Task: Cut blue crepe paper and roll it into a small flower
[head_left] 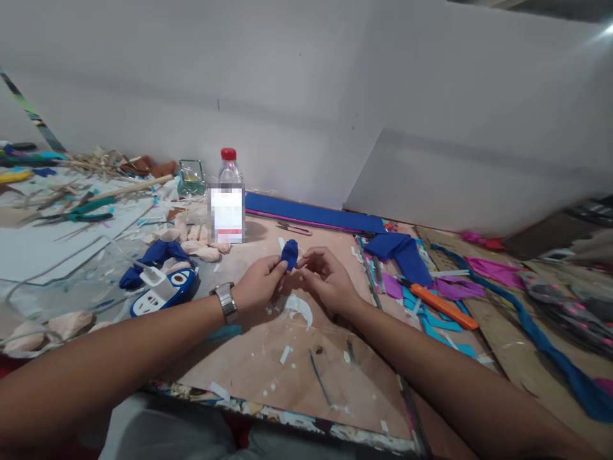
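Observation:
A small blue cloth-covered piece (289, 254), rounded at the top, stands upright between the thumb and fingers of my left hand (261, 281). My right hand (328, 281) is just to its right, fingers curled and thumb tip drawn in close to the piece's lower edge. What those right fingertips pinch, if anything, is too small to tell. Below the hands, a curved white scrap (299, 310) lies on the wooden board (249, 370). Beyond them is a pair of thread snips (294, 229).
A red-capped bottle (228, 167) stands behind my left hand. At left are a blue-and-white power strip (165, 292), pale stuffed pieces (198, 249) and green-handled pliers (86, 211). An orange cutter (444, 306) lies among cloth scraps at right. Folded blue cloth (311, 213) runs along the wall.

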Tool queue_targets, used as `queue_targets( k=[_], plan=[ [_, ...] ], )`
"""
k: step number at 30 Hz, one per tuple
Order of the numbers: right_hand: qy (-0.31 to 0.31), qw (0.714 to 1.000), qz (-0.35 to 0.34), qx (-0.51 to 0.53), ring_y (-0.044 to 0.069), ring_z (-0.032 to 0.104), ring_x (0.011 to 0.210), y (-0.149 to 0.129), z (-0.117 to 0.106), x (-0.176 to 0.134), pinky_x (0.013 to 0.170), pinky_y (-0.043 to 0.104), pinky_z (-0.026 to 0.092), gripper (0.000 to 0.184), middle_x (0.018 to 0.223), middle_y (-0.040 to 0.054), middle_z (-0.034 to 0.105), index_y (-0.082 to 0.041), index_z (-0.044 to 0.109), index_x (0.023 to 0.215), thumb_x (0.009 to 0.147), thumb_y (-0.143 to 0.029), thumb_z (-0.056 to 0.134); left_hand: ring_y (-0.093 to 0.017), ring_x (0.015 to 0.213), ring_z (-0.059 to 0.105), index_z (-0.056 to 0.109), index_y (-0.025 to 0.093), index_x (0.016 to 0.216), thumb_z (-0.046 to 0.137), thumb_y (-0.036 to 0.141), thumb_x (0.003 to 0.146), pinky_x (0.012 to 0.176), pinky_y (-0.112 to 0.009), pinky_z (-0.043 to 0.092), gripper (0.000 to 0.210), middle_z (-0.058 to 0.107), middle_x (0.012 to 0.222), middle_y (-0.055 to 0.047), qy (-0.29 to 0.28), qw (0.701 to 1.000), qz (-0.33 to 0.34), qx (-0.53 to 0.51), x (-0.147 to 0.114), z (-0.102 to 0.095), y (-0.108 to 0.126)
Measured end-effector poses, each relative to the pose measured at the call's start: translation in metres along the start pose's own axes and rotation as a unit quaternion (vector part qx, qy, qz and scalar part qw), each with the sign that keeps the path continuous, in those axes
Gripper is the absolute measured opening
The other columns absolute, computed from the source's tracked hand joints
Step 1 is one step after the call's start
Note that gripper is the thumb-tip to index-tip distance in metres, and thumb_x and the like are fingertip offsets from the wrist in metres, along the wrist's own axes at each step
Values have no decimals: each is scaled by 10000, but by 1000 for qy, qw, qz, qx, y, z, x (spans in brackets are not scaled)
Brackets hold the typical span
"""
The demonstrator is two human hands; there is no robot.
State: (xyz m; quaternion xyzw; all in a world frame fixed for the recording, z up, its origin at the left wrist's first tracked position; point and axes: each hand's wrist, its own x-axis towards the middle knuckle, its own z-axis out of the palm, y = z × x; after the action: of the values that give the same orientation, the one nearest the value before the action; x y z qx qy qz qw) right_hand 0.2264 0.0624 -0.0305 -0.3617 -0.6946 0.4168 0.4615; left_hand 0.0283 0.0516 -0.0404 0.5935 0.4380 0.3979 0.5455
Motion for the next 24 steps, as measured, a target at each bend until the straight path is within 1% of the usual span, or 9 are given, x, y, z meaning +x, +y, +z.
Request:
queue_targets(
  k=[2,3,5,8,11,17,19,21,24],
  plan=[
    [-41,988,-82,-125,159,688,827,-3,-8,1,817,330,572,213,1058,61,742,-235,694,1133,925,-276,715,-119,509,466,525,195,815,502,587,982,505,-250,369,427,495,630,37,-10,1000,3,4,0,-1,0],
    [-68,978,-110,-163,172,695,848,-4,-12,2,844,344,573,212,1058,72,755,-241,725,1145,935,-268,710,-121,521,470,528,194,815,505,602,980,506,-250,366,440,505,641,33,-16,1000,11,16,-1,-1,0],
    [-99,966,-153,-184,185,713,878,-4,-17,3,849,347,583,235,1076,86,767,-255,748,1181,952,-292,708,-122,543,472,527,191,790,504,605,984,520,-250,366,459,507,644,29,-33,998,28,44,-3,-1,2],
    [-88,958,-195,-192,187,731,892,0,-18,3,814,319,587,180,1002,82,779,-260,789,1116,959,-286,704,-112,533,433,557,179,805,511,592,988,521,-247,338,454,491,637,36,-56,997,23,41,-5,-1,3],
    [-63,960,-197,-188,188,745,869,5,-15,3,810,323,591,129,957,81,799,-254,813,1021,956,-286,706,-110,533,416,548,177,791,511,599,986,522,-246,322,467,471,630,39,-59,998,14,11,-5,-1,2],
    [-46,970,-174,-164,192,751,847,3,-10,2,803,329,592,139,909,74,809,-253,827,947,951,-338,718,-113,580,424,550,174,812,493,577,1016,551,-237,335,455,490,668,31,-65,996,40,40,-5,-2,-1],
    [-42,974,-154,-158,195,749,851,2,-9,1,814,333,591,147,925,73,813,-249,823,957,939,-365,735,-118,590,436,569,172,848,486,567,1024,566,-240,349,440,499,679,28,-66,996,42,34,-5,-2,-2],
    [-16,982,-118,-150,196,743,821,1,-8,-1,787,328,592,173,914,67,811,-236,808,978,919,-390,755,-121,594,446,581,173,873,487,560,1027,577,-245,359,427,507,684,26,-68,997,41,21,-5,-2,-2],
    [7,986,-98,-137,194,739,793,1,-7,-2,767,323,593,168,886,66,807,-220,794,938,924,-379,744,-122,580,446,556,175,806,497,562,1019,578,-252,354,445,503,655,24,-63,997,34,18,-5,-2,1]
  ],
)
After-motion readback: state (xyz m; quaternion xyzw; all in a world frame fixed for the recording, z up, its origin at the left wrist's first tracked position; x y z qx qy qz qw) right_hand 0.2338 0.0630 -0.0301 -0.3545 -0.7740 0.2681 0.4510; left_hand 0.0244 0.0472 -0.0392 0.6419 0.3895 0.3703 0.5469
